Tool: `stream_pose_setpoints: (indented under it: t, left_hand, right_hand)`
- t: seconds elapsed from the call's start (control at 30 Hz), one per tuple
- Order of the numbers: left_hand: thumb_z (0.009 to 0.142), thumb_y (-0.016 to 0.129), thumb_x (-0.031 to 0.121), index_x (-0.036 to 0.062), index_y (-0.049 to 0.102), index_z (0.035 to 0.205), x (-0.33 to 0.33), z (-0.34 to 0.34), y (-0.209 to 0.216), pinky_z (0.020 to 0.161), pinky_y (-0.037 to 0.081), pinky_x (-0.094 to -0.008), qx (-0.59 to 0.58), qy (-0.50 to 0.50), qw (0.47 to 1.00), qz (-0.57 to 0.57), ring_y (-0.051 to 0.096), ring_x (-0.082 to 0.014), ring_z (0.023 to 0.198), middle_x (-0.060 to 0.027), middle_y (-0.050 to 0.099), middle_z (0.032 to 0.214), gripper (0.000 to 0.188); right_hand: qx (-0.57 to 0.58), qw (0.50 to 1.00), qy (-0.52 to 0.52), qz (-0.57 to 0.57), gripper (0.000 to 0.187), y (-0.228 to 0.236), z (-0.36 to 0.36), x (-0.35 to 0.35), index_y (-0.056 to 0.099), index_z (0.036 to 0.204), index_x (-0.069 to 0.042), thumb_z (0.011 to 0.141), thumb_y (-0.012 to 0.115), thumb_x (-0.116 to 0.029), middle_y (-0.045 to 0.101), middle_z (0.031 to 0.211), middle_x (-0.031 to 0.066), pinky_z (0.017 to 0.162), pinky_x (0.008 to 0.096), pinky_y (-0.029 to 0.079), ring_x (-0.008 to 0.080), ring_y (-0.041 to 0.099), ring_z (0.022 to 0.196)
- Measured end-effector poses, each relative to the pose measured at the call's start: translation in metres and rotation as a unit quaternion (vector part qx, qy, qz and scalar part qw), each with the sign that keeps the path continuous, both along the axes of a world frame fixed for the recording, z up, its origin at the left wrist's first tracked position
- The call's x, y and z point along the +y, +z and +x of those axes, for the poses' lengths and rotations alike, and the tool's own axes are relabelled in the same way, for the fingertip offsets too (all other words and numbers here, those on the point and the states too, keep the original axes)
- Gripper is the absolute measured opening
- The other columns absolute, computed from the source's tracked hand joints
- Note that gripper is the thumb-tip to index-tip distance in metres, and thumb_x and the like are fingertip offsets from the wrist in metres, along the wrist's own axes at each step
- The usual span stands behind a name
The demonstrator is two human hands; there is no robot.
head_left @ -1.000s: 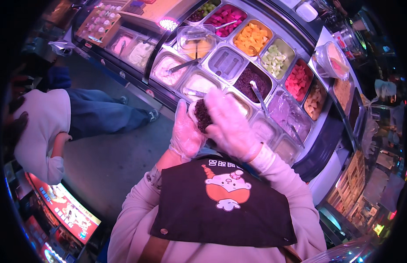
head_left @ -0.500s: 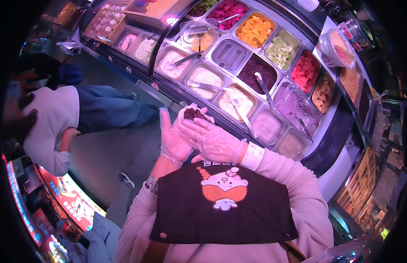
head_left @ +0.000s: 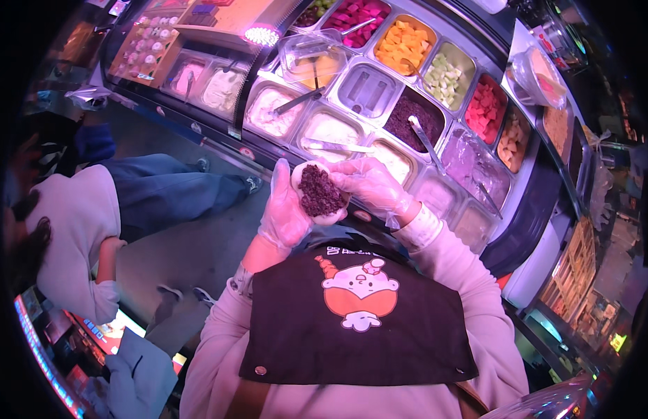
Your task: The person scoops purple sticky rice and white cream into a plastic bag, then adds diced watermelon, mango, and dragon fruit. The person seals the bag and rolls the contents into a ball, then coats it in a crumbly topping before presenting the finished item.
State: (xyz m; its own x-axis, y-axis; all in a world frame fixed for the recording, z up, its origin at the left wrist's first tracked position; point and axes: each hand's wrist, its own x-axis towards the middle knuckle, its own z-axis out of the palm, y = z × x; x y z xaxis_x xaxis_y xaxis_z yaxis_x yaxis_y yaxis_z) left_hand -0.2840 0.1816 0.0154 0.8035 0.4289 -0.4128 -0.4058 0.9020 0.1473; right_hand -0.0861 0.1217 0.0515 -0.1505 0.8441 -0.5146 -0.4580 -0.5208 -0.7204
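A round, soft white dough wrapper topped with dark purple, grainy filling (head_left: 320, 192) rests in my gloved left hand (head_left: 283, 215). My left palm and fingers cup it from the left and below. My gloved right hand (head_left: 378, 187) grips its right rim, fingertips bent against the edge of the filling. Both hands are in clear plastic gloves, just in front of the counter. Beyond them a metal tray of similar dark grainy filling (head_left: 399, 115) holds a spatula (head_left: 427, 143). Trays of white cream (head_left: 324, 126) with spatulas stand closer to my hands.
Diced orange fruit (head_left: 405, 47), pale green fruit (head_left: 446, 78) and red fruit (head_left: 484, 112) fill the far trays. A purple paste tray (head_left: 470, 164) lies to the right. A clear lid (head_left: 306, 52) sits over yellow fruit. At left, a person in a light top (head_left: 79, 223) stands close by.
My right hand has lifted off the top of the wrapper and moved to its right rim. The wrapper now lies opened out, with its filling exposed. The view has shifted slightly.
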Motion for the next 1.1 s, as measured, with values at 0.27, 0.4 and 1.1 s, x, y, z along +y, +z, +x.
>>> stream_pose_setpoints:
  t: [0.27,0.4,1.1]
  left_hand:
    - [0.105,0.027,0.068,-0.0009,0.052,0.142,0.066,-0.013,0.015,0.087,0.063,-0.0477,0.043,-0.094,0.994,0.023,0.07,-0.0308,0.111,-0.016,0.066,0.131,0.082]
    - [0.105,0.028,0.069,-0.0006,0.053,0.139,0.09,-0.019,0.008,0.09,0.062,-0.0477,0.046,-0.083,0.994,0.057,0.07,-0.0307,0.111,-0.0161,0.066,0.128,0.081]
    - [0.103,0.036,0.07,0.0009,0.055,0.139,0.108,-0.047,0.006,0.095,0.059,-0.0504,0.031,-0.043,0.999,0.006,0.069,-0.0337,0.116,-0.0156,0.068,0.131,0.08]
  right_hand:
    - [-0.11,0.992,-0.056,-0.012,0.018,-0.035,-0.024,0.053,0.077,0.107,0.003,0.09,0.07,0.004,0.075,0.091,0.0058,0.071,0.0285,0.056,0.0119,0.068,0.078]
    - [-0.044,0.99,-0.129,-0.033,0.024,-0.04,-0.024,0.074,0.073,0.109,0.007,0.086,0.078,0.003,0.075,0.092,0.0091,0.067,0.0298,0.057,0.0147,0.069,0.073]
    - [0.02,0.989,-0.129,-0.064,0.026,-0.027,-0.055,0.078,0.069,0.117,0.004,0.092,0.073,-0.001,0.073,0.094,0.0076,0.06,0.0234,0.055,0.0121,0.067,0.07]
